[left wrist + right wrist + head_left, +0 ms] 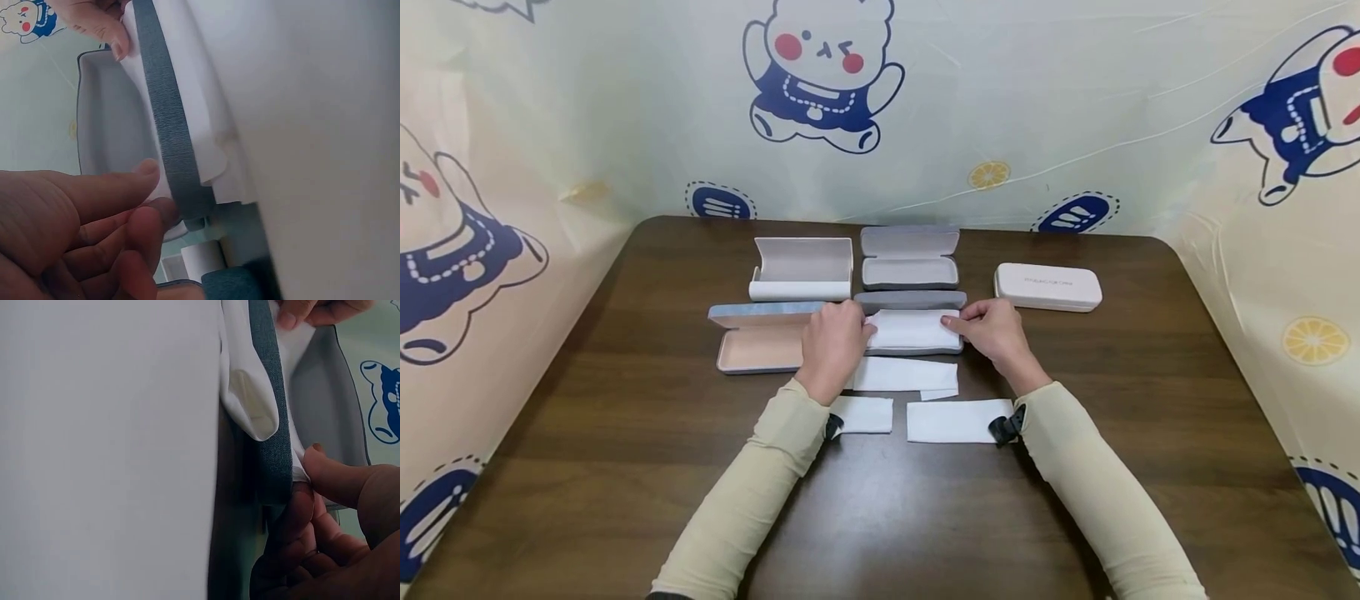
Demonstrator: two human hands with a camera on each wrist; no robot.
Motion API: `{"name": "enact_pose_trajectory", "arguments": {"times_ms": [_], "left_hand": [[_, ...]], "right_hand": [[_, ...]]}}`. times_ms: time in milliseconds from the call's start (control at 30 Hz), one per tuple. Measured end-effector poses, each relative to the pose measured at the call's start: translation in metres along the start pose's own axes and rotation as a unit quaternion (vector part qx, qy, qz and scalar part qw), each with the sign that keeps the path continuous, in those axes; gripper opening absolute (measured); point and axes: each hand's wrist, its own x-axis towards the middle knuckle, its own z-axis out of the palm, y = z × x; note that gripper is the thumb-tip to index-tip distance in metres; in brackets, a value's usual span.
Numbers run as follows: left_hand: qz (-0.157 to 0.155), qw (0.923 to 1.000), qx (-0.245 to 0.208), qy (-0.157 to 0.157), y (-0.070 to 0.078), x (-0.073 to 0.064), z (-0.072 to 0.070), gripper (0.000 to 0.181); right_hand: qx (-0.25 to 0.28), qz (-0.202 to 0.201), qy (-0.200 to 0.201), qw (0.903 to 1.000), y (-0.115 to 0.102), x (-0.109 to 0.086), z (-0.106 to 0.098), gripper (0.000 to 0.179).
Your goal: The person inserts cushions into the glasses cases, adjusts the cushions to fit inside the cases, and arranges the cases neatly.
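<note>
A folded white cloth (913, 330) lies in an open grey glasses case (912, 300) at the table's middle. My left hand (832, 348) pinches the cloth's left end between thumb and fingers, at the case's edge. At the opposite end my right hand (1000, 337) has the cloth's corner between thumb and forefinger. The right wrist view shows that pinch on the white cloth (299, 469) against the case's blue-grey side (275, 450). In the left wrist view the left thumb (119, 194) lies along the cloth's edge, with the case's lid (119, 119) standing behind.
Left of the grey case stands an open blue case (760, 350), partly behind my left hand. Behind are an open white case (801, 289) and another grey case (910, 273). A closed white case (1047, 287) lies right. Folded white cloths (958, 421) lie in front.
</note>
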Motion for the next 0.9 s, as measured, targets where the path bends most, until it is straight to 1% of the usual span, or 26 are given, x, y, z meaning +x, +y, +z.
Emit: {"name": "enact_pose_trajectory", "arguments": {"times_ms": [100, 200, 267, 333, 400, 500, 567, 600, 667, 733, 800, 833, 900], "left_hand": [[-0.005, 1.0000, 0.003, -0.007, 0.000, 0.002, -0.003, 0.027], [-0.013, 0.9998, 0.006, -0.016, -0.001, 0.002, -0.006, 0.029], [-0.017, 0.9997, 0.002, -0.020, -0.001, 0.001, -0.009, 0.034], [-0.012, 0.9997, -0.010, -0.021, -0.002, -0.001, -0.013, 0.041], [-0.005, 0.9996, -0.017, -0.022, -0.004, -0.004, -0.017, 0.044], [-0.003, 0.9983, -0.041, -0.040, -0.008, -0.007, -0.022, 0.045], [-0.012, 0.9961, -0.068, -0.056, -0.010, -0.007, -0.025, 0.046], [-0.015, 0.9944, -0.084, -0.062, -0.011, -0.006, -0.025, 0.048], [-0.034, 0.9875, -0.133, -0.078, -0.012, -0.004, -0.025, 0.054], [-0.052, 0.9810, -0.166, -0.087, -0.013, -0.002, -0.024, 0.062], [-0.067, 0.9774, -0.177, -0.095, -0.014, 0.000, -0.023, 0.068], [-0.074, 0.9767, -0.175, -0.099, -0.014, 0.001, -0.023, 0.069], [-0.076, 0.9805, -0.149, -0.104, -0.014, 0.003, -0.022, 0.069]], "right_hand": [[-0.005, 0.002, -0.001, 1.0000, -0.003, 0.002, 0.000, 0.031], [-0.003, 0.004, -0.005, 1.0000, -0.003, 0.002, -0.001, 0.031], [0.006, 0.006, -0.011, 0.9999, -0.003, 0.000, -0.003, 0.031], [0.025, 0.007, -0.020, 0.9995, -0.001, -0.002, -0.007, 0.029], [0.044, 0.007, -0.028, 0.9986, 0.000, -0.004, -0.013, 0.026], [0.072, 0.014, -0.037, 0.9966, 0.003, -0.008, -0.025, 0.025], [0.087, 0.023, -0.042, 0.9950, 0.002, -0.008, -0.032, 0.028], [0.094, 0.027, -0.047, 0.9941, 0.002, -0.008, -0.036, 0.032], [0.106, 0.036, -0.064, 0.9917, -0.002, -0.008, -0.040, 0.042], [0.101, 0.040, -0.084, 0.9905, -0.006, -0.007, -0.041, 0.057], [0.080, 0.041, -0.107, 0.9902, -0.010, -0.006, -0.038, 0.073], [0.068, 0.041, -0.118, 0.9899, -0.011, -0.004, -0.036, 0.079], [0.044, 0.041, -0.135, 0.9891, -0.013, -0.002, -0.031, 0.088]]}}
